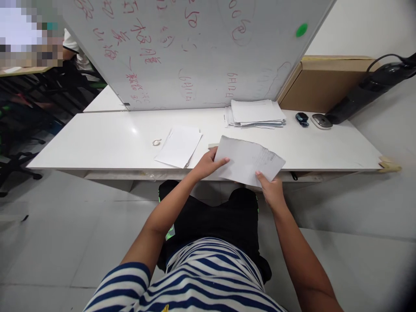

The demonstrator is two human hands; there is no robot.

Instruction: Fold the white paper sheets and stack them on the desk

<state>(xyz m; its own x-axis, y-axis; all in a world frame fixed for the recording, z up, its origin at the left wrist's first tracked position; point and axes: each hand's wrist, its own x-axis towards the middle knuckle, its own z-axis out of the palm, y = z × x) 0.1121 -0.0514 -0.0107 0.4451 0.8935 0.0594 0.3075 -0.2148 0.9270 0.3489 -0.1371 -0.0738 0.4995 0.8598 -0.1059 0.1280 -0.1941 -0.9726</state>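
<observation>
Between my two hands is a sheet of paper [243, 158], tilted over the desk's front edge, with some faint print on its right part. My left hand [211, 164] grips its left side, thumb on top. Its lower right part is pinched by my right hand [270, 187], thumb on top and fingers underneath. Whether it is one sheet or a few, I cannot tell. A small stack of white paper [179, 146] lies on the desk left of my left hand. Behind the held paper sits a thicker, uneven pile of papers [256, 113].
The white desk [107, 138] carries a small coiled white item [156, 142], a dark watch-like object [302, 119] and a silver-and-black device [321, 121]. A whiteboard [208, 56] with red writing stands behind. At right are a cardboard box [325, 84] and a black cylindrical appliance [367, 95].
</observation>
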